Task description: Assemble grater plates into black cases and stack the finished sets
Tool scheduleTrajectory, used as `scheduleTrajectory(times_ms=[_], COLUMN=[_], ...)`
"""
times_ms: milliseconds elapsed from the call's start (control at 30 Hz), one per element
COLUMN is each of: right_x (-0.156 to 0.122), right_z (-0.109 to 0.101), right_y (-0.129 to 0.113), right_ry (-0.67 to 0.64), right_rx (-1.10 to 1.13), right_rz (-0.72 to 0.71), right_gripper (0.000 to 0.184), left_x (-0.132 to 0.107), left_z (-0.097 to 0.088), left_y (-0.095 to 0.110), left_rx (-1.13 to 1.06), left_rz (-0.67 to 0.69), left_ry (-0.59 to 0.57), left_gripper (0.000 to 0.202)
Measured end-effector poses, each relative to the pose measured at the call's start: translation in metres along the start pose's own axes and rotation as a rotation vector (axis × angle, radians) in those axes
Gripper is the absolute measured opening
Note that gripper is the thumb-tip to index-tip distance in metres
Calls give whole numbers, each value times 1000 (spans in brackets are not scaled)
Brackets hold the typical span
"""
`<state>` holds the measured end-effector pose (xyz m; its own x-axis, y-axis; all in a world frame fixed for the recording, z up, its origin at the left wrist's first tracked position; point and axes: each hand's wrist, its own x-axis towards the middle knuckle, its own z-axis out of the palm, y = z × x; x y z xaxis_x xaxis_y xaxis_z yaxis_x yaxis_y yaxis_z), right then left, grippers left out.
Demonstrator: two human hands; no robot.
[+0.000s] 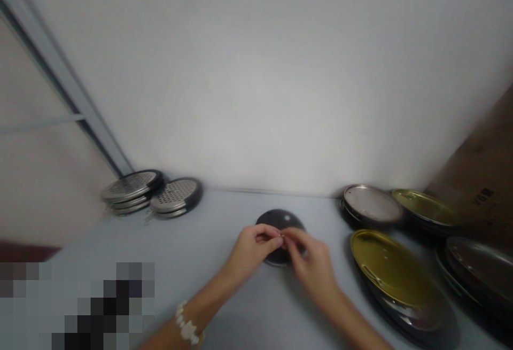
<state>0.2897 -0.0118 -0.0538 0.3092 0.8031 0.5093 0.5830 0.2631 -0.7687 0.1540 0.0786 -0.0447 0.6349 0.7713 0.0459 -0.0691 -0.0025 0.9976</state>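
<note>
Two Hands Pinch a Tiny Shiny Piece

The left hand and the right hand meet in front of the person. Each hand has its thumb and first finger squeezed close together, so both grips are very narrow. A tiny shiny piece is right there between the fingertips, and both hands pinch it. It is too small and blurry to tell what it is.

A round black disc lies on the gray table, behind the fingers. The hands hide part of it. I cannot tell if they touch it. A bracelet with pale, chunky bits goes around the left wrist.

Over on the left, near the wall, there are two piles of round graters or plates with lots of holes. The bigger pile is silver with black on its edge. The smaller pile is just beside it and looks the same.

On the right there are more round things, like lids or trays. A silver one sits near the wall, on top of a dark one. A gold one is next to it. Closer to the person, a big gold one sits on a darker stack. A dark shiny one is at the far right. Behind them stands a brown box.
</note>
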Motion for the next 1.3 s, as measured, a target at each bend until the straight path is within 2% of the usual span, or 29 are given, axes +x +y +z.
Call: scheduleTrajectory(times_ms=[100, 300, 400, 500, 600, 700, 767, 867, 1000, 1133, 1300], right_x=[0, 1, -2, -4, -3, -1, 0, 0, 1, 4, 6], right_z=[-1, -1, 3, 5, 3, -1, -3, -3, -2, -2, -1], right_y=[0, -5, 0, 7, 11, 10, 9, 7, 9, 9, 8], right_ry=[-4, 13, 28, -19, -62, -8, 25, -7, -38, 3, -29], right_rx=[14, 103, 98, 34, -23, -71, -60, 33, 103, 74, 108], right_rz=[20, 92, 108, 95, 53, -6, -23, 29, 133, 118, 118], right_gripper=[23, 22, 24, 25, 24, 23, 23, 23, 24, 24, 24], left_x=[-4, -12, -14, -15, -14, -12, -11, -9, -6, -3, -1], left_z=[4, 9, 9, 10, 10, 8, 7, 5, 5, 2, -1], left_y=[3, 13, 10, 8, 10, 14, 15, 14, 11, 7, 1], left_rx=[65, 483, 551, 566, 560, 538, 480, 337, 184, 93, 68], left_rz=[99, 332, 437, 492, 475, 422, 329, 199, 114, 31, -13], left_ry=[7, 106, 119, 99, 130, 173, 154, 108, 93, 24, -10], left_gripper=[18, 11, 9, 10, 13, 12, 14, 18, 23, 28, 31])
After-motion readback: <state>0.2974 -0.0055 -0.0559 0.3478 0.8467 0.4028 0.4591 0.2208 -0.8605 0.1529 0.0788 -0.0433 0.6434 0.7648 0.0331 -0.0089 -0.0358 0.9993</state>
